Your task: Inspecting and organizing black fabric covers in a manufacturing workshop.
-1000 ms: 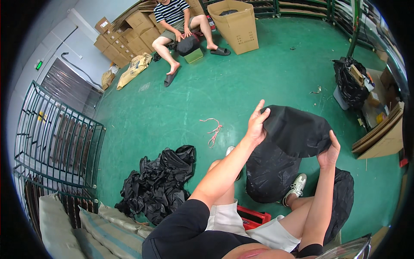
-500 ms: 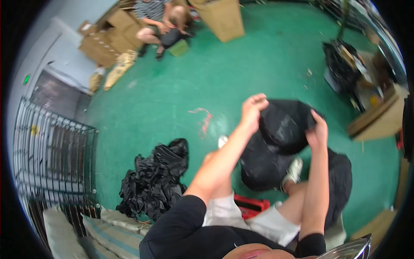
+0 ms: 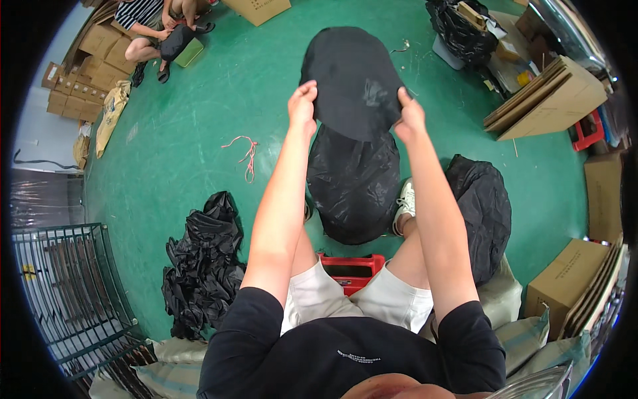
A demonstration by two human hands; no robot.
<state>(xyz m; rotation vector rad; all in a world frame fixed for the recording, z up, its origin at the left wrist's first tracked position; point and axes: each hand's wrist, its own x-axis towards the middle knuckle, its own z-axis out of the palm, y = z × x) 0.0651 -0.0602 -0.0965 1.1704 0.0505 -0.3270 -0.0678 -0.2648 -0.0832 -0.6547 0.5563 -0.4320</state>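
In front of me I hold up a black rounded fabric piece (image 3: pixel 349 70) with a smooth face and a shiny patch near its right side. My left hand (image 3: pixel 303 106) is closed on its left edge and my right hand (image 3: pixel 410 118) on its right edge. Below and nearer, between my feet, a bulging shiny black bundle (image 3: pixel 352 183) stands on the floor, its top partly covered by the held piece. To the right of my right leg rests another black fabric bundle (image 3: pixel 482 213). A crumpled heap of thin black material (image 3: pixel 203 263) lies to my left.
A red plastic stool or crate (image 3: pixel 350 271) shows between my legs. Pink string (image 3: pixel 249 156) lies on the green floor (image 3: pixel 199 120). Flat cardboard (image 3: pixel 548 96) leans at right; a metal rack (image 3: pixel 73 286) stands at left. Another person (image 3: pixel 149 26) sits far left with black material.
The held fabric piece has moved up and away from the bundle below, and more of its smooth face shows. My view has shifted, so the heap and the other person appear further left.
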